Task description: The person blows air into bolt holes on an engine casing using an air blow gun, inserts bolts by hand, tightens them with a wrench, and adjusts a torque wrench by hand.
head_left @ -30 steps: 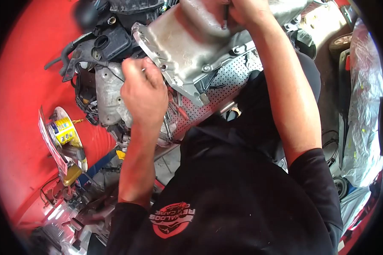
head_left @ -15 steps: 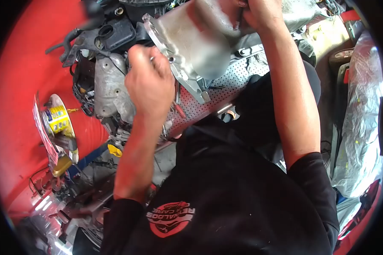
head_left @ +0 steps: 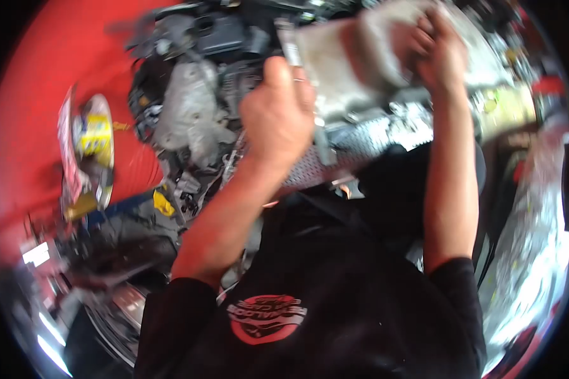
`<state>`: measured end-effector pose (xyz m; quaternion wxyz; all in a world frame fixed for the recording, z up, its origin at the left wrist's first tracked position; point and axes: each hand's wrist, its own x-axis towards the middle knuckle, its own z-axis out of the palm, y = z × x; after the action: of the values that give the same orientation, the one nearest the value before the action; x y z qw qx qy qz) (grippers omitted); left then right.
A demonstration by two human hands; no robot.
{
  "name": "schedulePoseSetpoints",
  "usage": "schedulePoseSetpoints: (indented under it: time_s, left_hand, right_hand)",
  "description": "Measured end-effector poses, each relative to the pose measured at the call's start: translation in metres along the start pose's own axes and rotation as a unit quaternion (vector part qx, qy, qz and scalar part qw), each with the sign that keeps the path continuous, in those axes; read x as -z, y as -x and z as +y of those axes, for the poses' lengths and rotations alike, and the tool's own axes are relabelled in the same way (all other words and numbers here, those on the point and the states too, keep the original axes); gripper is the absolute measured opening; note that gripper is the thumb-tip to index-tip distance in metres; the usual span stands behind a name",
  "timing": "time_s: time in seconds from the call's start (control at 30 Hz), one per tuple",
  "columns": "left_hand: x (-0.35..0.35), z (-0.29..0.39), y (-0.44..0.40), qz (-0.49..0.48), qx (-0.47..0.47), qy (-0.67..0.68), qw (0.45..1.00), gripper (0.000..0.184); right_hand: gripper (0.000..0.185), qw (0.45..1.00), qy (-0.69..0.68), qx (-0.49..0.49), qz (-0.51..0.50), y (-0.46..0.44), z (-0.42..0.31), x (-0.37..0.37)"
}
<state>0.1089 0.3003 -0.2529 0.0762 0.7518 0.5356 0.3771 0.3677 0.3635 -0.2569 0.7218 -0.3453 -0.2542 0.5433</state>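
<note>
See perforated panel (head_left: 360, 140) nearer the body than the fingers. Clenching left hand (head_left: 277, 114), just beside metal casing (head_left: 335, 72); cannot tell whether gripping anything. Bending fingers of right hand (head_left: 442, 57) over the casing; cannot tell grip through blur. Left of left fingers, see grey metal part (head_left: 191, 104), farther off yellow-labelled spool (head_left: 95, 136).

The large casting (head_left: 329, 69) is pale grey metal with a dull satin surface. The perforated panel (head_left: 303, 169) is bare metal with a light sheen. The housing (head_left: 221, 33) is dark, smooth plastic, semi-matt. The cover (head_left: 188, 104) is grey metal, matt and uneven. The sheeting (head_left: 528, 215) is translucent plastic film, wrinkled and glossy. The shirt (head_left: 360, 297) is matt black cloth; its emblem (head_left: 265, 321) is a smooth print.
</note>
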Motion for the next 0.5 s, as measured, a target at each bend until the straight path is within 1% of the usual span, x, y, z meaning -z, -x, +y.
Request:
schedulePoseSetpoints:
  time_s: [0.07, 0.13, 0.17, 0.2, 0.23, 0.27, 0.3, 0.33, 0.37, 0.4, 0.43, 0.47, 0.5]
  left_hand:
    - [-0.012, -0.013, 0.018, -0.129, 0.047, 0.011, 0.990, 0.018]
    - [0.002, -0.005, -0.004, -0.188, 0.054, -0.046, 0.980, 0.021]
    - [0.011, 0.004, -0.002, -0.075, 0.023, -0.013, 0.997, 0.020]
    - [0.024, 0.009, -0.008, 0.040, -0.026, 0.012, 0.999, 0.020]
    - [0.048, 0.011, -0.026, 0.145, -0.058, 0.059, 0.986, 0.018]
    - [0.067, 0.020, -0.029, 0.237, -0.072, 0.113, 0.962, 0.017]
    - [0.073, 0.002, -0.033, 0.341, -0.103, 0.153, 0.922, 0.013]
    - [0.074, -0.021, -0.023, 0.353, 0.005, 0.168, 0.920, 0.010]
    - [0.065, -0.047, -0.007, 0.378, 0.090, 0.144, 0.910, 0.011]
    - [0.042, -0.082, 0.020, 0.388, 0.144, 0.095, 0.905, 0.012]
    - [0.004, -0.120, 0.064, 0.283, 0.329, 0.267, 0.861, 0.011]
    - [-0.025, -0.144, 0.106, 0.261, 0.466, 0.466, 0.706, 0.007]
    - [-0.055, -0.171, 0.156, 0.219, 0.594, 0.519, 0.575, 0.010]
  right_hand:
    - [0.020, 0.994, -0.051, -0.023, -0.090, -0.005, -0.004, 0.016]
    - [0.023, 0.995, -0.058, -0.042, -0.074, -0.010, -0.010, 0.021]
    - [0.023, 0.999, -0.027, -0.046, -0.001, -0.009, -0.012, 0.016]
    - [0.023, 0.997, -0.002, -0.037, 0.072, -0.015, -0.014, 0.011]
    - [0.023, 0.992, -0.084, -0.078, -0.053, -0.024, -0.016, 0.013]
    - [0.023, 0.966, -0.151, -0.135, -0.160, -0.023, -0.026, 0.028]
    - [0.025, 0.956, -0.162, -0.149, -0.196, -0.028, -0.028, 0.046]
    - [0.027, 0.942, -0.181, -0.156, -0.236, -0.041, -0.025, 0.052]
    - [0.027, 0.937, -0.188, -0.166, -0.243, -0.047, -0.026, 0.053]
    - [0.026, 0.934, -0.194, -0.177, -0.244, -0.046, -0.027, 0.057]
    - [0.026, 0.940, -0.182, -0.171, -0.234, -0.048, -0.028, 0.056]
    - [0.026, 0.943, -0.168, -0.170, -0.231, -0.052, -0.029, 0.059]
    - [0.026, 0.943, -0.166, -0.168, -0.233, -0.055, -0.032, 0.065]
